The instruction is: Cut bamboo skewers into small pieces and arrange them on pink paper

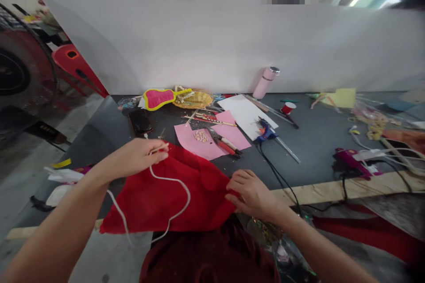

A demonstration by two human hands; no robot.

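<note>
A red cloth (175, 194) is spread at the front edge of the table and over my lap. My left hand (139, 157) is closed in a pinch on a thin pale stick (161, 147), just above the cloth's upper left edge. Fingers of my right hand (250, 192) are closed on the cloth's right end, which is bunched there. A white cable (181, 182) loops across the cloth and passes by my left hand. Its plug lies near a dark phone (141, 122).
Beyond the cloth are pink paper (212, 152) with small pale pieces, pliers (226, 143), a blue glue gun (265, 130), a yellow basket (202, 98) and a pink bottle (264, 83). A purple glue gun (357, 162) lies right. A white partition (212, 40) stands behind; a fan (16, 70) is left.
</note>
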